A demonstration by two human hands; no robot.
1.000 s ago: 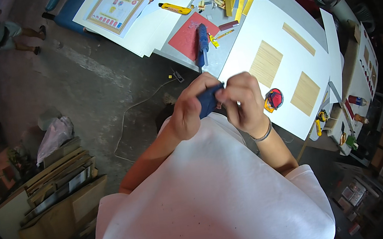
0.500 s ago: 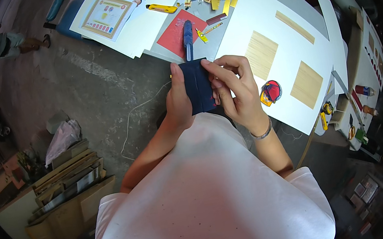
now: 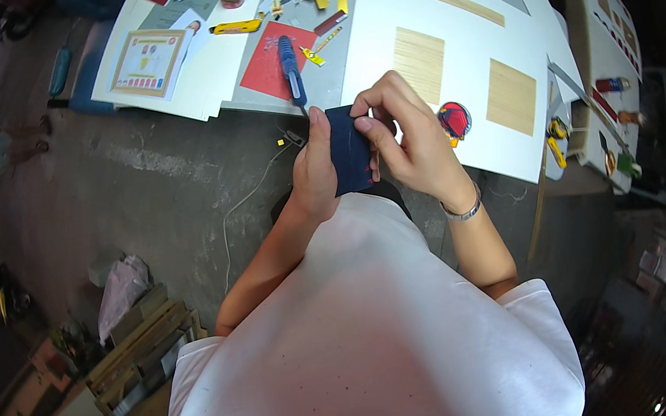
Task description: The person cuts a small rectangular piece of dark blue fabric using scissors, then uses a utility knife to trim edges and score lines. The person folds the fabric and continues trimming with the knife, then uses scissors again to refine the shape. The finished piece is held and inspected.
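Observation:
A dark blue rectangular flat piece (image 3: 348, 150), with small red marks near its lower right edge, is held upright in front of my chest. My left hand (image 3: 313, 169) grips its left side, thumb along the edge. At its upper right corner, my right hand (image 3: 409, 132) pinches the edge between thumb and bent fingers. What the piece is made of, I cannot tell. Just beyond it, a blue-handled tool (image 3: 291, 68) lies on a red sheet (image 3: 260, 81) at the table's near edge.
On the white board (image 3: 464, 46) lie wood-grain pieces (image 3: 511, 95) and a round red emblem (image 3: 454, 121). A yellow cutter (image 3: 235, 28) and a framed certificate (image 3: 149, 63) are at the left. A pale cord (image 3: 240, 209) trails over the floor, near leaning boards (image 3: 135, 349).
My view has swung, so the table now sits further left. The right hand's fingers have shifted slightly at the piece's upper corner; both hands still hold it.

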